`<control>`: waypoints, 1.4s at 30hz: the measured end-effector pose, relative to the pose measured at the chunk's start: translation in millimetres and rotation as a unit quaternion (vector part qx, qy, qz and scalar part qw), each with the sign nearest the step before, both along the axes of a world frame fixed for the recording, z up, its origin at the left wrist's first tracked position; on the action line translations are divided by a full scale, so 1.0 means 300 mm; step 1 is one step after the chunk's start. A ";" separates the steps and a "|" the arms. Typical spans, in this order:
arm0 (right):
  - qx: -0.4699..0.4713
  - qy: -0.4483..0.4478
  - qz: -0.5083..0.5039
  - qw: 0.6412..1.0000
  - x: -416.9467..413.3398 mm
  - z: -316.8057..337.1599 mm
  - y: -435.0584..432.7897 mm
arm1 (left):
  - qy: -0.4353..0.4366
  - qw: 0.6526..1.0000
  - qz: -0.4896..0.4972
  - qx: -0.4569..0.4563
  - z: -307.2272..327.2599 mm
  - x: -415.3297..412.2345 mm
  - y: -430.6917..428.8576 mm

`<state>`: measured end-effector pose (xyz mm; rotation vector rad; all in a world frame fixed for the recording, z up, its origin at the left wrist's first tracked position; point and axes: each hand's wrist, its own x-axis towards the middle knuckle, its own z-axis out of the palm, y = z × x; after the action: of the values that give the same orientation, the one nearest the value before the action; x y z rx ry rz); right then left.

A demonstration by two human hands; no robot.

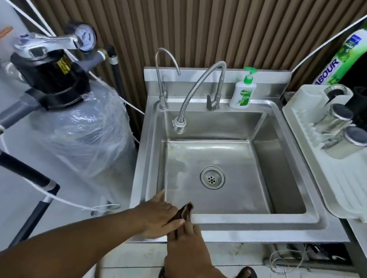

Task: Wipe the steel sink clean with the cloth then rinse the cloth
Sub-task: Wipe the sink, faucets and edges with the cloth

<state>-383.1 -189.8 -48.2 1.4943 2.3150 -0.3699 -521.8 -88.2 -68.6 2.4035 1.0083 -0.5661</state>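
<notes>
steel sink (259, 224): both hands meet at its front rim.
left hand (158, 215): reaching in from the left, fingers straight, laid on the cloth (184, 211).
right hand (186, 250): fingers pinch the cloth's near end.
cloth: dark, bunched over the front rim.

The drain (212, 177) sits in the middle of the sink (259, 224) floor. On the back rim stand, left to right, a gooseneck tap (161, 84), a flexible faucet (200, 87) and a soap pump bottle (243, 93). At the front left corner the left hand (161, 215) and right hand (185, 250) meet on the cloth (184, 211). A filter tank (84, 128) stands left of the sink, a dish rack (353, 190) with steel cups (334, 119) right.
</notes>
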 end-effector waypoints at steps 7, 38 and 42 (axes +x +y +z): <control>-0.040 0.148 0.032 0.988 -0.072 0.028 0.019 | -0.026 0.992 -0.030 0.120 0.016 -0.169 -0.057; -0.190 0.244 -0.081 0.947 -0.092 -0.048 0.318 | -0.021 0.924 0.293 0.245 -0.141 -0.170 -0.193; -0.235 0.289 -0.158 0.914 -0.120 -0.076 0.425 | 0.001 0.929 0.300 0.217 -0.124 -0.171 -0.059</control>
<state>-419.1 -62.3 -70.9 1.6420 2.1138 -1.5205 -573.2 -106.0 -105.9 2.2435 1.9302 -0.1260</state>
